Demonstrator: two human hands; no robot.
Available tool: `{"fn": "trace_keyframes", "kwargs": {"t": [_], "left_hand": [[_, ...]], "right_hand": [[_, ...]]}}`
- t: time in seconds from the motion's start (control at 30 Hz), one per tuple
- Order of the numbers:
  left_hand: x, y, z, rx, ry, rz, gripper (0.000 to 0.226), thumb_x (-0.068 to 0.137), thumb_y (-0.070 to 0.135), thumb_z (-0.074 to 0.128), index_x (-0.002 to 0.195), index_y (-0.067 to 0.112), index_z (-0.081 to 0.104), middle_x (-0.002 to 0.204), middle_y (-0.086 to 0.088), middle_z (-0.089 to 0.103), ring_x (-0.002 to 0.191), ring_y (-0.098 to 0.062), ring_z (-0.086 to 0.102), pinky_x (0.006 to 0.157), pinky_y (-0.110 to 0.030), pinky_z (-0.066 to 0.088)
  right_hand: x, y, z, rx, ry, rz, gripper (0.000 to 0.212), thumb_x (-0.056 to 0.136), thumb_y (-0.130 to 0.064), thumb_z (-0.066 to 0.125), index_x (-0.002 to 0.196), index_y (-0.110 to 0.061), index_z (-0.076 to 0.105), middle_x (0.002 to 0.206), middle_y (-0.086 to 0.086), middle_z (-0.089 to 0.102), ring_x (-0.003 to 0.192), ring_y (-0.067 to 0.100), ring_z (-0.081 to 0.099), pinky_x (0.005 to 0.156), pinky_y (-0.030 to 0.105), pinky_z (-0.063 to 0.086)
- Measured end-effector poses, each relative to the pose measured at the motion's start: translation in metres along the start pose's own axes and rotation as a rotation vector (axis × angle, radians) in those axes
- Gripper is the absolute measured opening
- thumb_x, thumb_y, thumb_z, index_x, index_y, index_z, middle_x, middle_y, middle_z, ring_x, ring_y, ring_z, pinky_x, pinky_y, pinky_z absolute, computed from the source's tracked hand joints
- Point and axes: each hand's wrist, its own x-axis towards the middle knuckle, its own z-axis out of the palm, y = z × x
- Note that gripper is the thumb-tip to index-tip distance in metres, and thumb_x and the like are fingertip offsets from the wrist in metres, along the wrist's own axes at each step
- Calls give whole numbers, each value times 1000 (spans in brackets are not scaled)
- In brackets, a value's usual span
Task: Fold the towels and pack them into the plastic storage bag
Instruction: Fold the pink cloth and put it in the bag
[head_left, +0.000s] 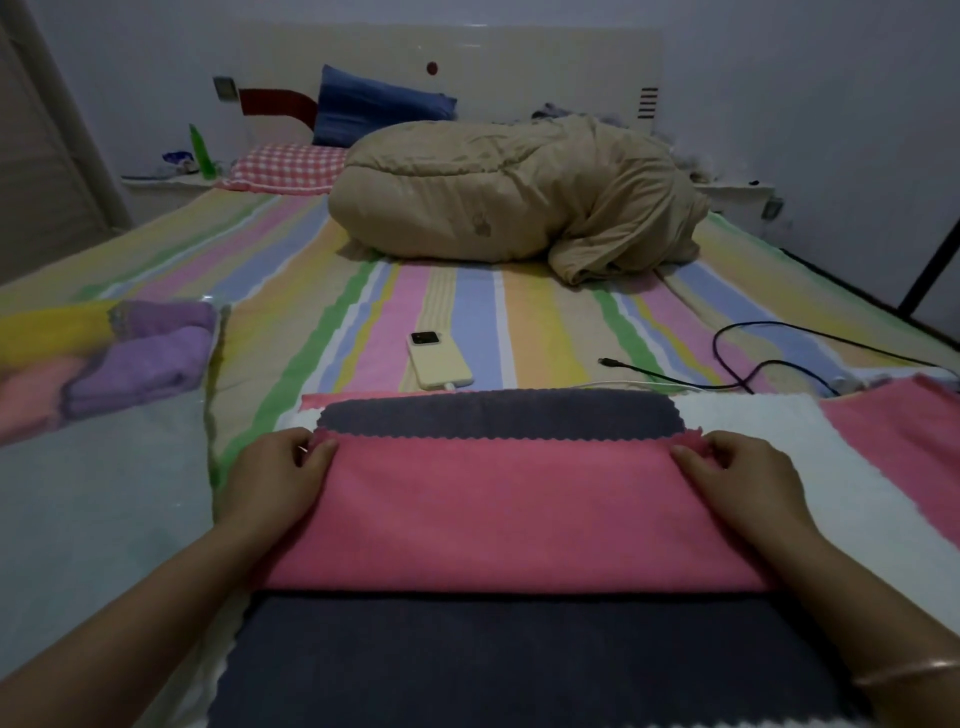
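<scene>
A pink towel (498, 514) lies folded in half across the bed in front of me, its scalloped edge on the far side. My left hand (278, 478) pinches its far left corner and my right hand (737, 478) pinches its far right corner. Under it lies a dark grey towel (493, 660), and under that a white towel (769, 426) and another pink towel (904, 447) to the right. At the left, a clear plastic storage bag (104, 431) holds folded purple towels (145, 358), a yellow one and a peach one.
A yellow phone (439, 361) on a white cable lies just beyond the towels on the striped sheet (519, 306). A black cable (727, 364) loops at the right. A rolled beige duvet (519, 192) and pillows sit at the bed's head.
</scene>
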Motion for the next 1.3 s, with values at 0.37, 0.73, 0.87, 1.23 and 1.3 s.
{"fn": "trace_keyframes", "kwargs": {"t": [0.37,0.73,0.87,1.23,1.3], "left_hand": [[-24,41,-15,119,83,323,36,80,25,58,113,11,58,117,-12,59,103,-34,56,84,-43,47],[-91,97,24,308,-553,487,126,46,84,-35,153,27,-2,161,-3,-8,148,-16,-8,118,-39,-9],[-90,95,21,167,-547,456,107,66,83,-11,154,25,10,162,-2,3,148,-14,0,120,-37,-4],[-47,64,-35,-1201,-715,-779,46,103,32,26,102,2,60,94,-17,71,84,-26,67,65,-34,57],[-42,51,-38,-1201,-747,-838,51,102,41,27,100,1,59,90,-13,68,85,-24,64,64,-28,55]], "right_hand": [[-66,-31,-53,-237,124,36,17,88,-40,58,88,-23,58,81,-6,60,75,18,57,58,29,39],[-119,-48,-54,973,-311,736,16,95,-13,56,100,2,59,88,21,71,69,26,73,48,24,55],[-111,-58,-32,932,-64,672,23,88,-14,60,109,-7,56,96,14,66,84,28,68,64,36,60],[-124,-177,24,146,-113,-282,42,90,-21,52,130,-31,44,116,-5,67,102,24,63,83,34,47],[-139,-185,41,135,-337,-440,48,90,-31,53,137,-31,40,126,-7,61,111,18,58,92,32,46]]}}
